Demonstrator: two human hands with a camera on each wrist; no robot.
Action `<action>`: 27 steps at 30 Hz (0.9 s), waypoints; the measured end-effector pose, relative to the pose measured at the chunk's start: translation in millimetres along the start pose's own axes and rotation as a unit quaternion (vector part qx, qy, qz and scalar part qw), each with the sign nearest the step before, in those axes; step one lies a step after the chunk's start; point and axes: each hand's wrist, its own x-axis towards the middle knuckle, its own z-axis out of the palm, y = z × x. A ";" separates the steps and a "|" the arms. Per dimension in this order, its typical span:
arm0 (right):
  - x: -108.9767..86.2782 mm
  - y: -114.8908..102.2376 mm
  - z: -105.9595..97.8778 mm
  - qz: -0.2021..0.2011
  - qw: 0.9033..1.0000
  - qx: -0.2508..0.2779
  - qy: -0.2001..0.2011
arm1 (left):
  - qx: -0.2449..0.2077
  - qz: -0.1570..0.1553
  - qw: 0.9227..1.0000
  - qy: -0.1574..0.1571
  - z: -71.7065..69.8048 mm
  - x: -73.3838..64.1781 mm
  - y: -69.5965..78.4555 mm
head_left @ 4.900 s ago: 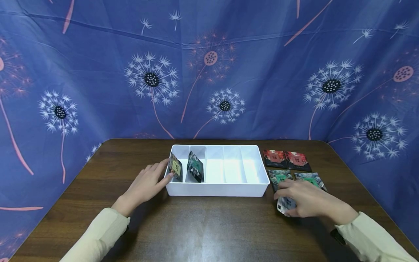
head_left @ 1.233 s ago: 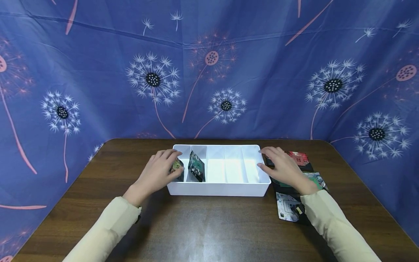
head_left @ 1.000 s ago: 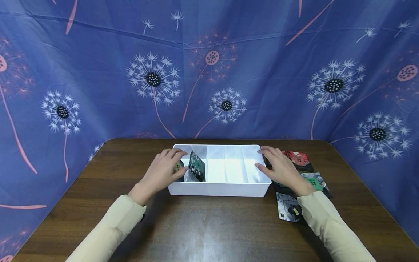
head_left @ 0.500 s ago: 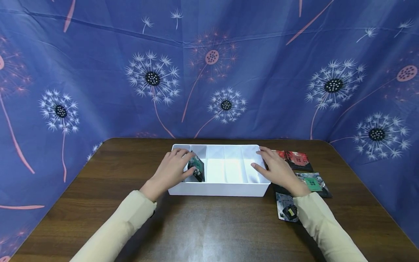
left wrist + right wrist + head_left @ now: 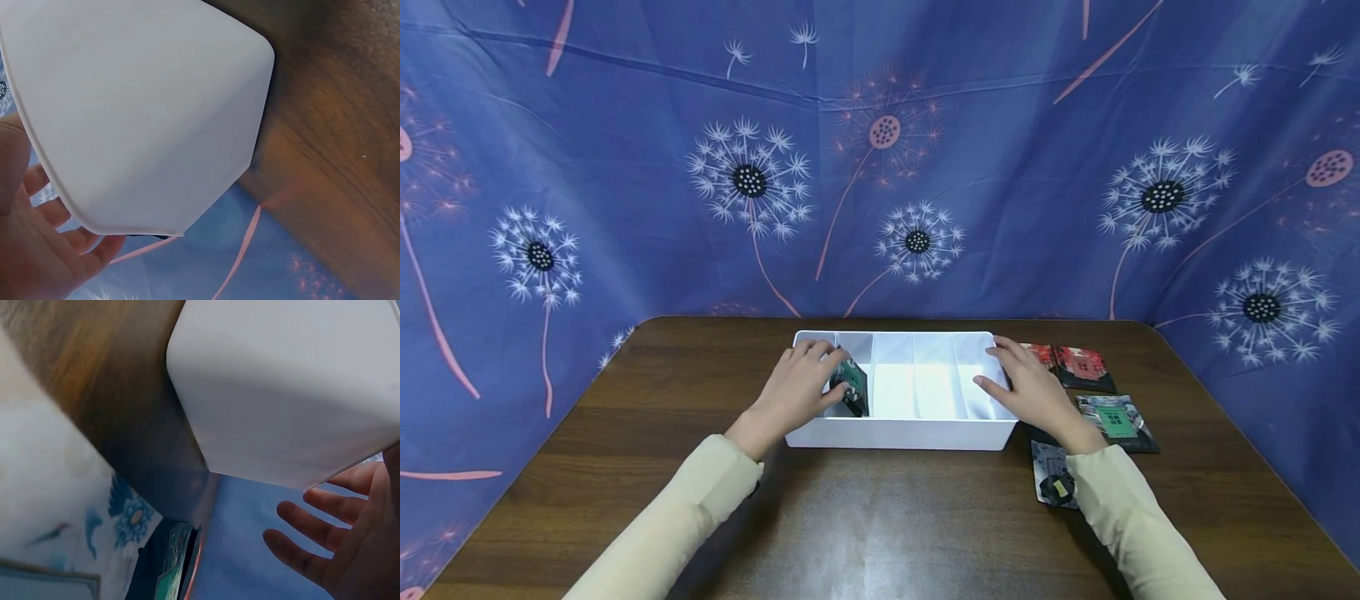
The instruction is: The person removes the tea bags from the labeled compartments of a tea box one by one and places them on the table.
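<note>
A white divided box [image 5: 902, 433] stands on the table with its long side toward me. My left hand [image 5: 793, 387] reaches over its left end, fingers relaxed and spread, fingertips right at a dark green packet [image 5: 856, 390] that leans in a compartment. The yellow packet at the far left is hidden behind this hand. In the left wrist view its fingers [image 5: 55, 211] are apart beside the rim. My right hand [image 5: 1033, 390] lies at the box's right end, thumb and fingertips over the rim; its fingers [image 5: 306, 522] are extended and spread in the right wrist view.
Right of the box lie flat packets: a red one [image 5: 1084, 367], a green one [image 5: 1116, 422] and a grey-white one with a dark flower [image 5: 1054, 475], partly covered by the right sleeve. A blue patterned cloth [image 5: 880, 167] hangs behind the wooden table [image 5: 880, 517].
My right hand has left the packets for the box's right end. My left hand has slid rightward from the yellow packet to the green one. Both have hardly moved in the last half second.
</note>
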 end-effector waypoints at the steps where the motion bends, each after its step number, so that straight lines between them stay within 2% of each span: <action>1: -0.2 0.1 0.3 0.002 1.000 0.002 0.000 | 0.001 0.001 1.000 0.000 0.3 0.1 0.3; 10: -0.7 -0.9 1.5 0.014 1.000 0.009 0.002 | 0.006 0.011 1.000 0.010 2.7 1.3 1.4; 18: -0.8 -2.2 0.6 0.019 1.000 0.014 -0.006 | -0.018 0.031 0.999 0.015 4.4 5.0 4.3; 27: -0.2 -2.5 0.6 0.029 0.999 0.026 -0.015 | -0.049 0.038 0.998 0.025 5.8 8.5 6.4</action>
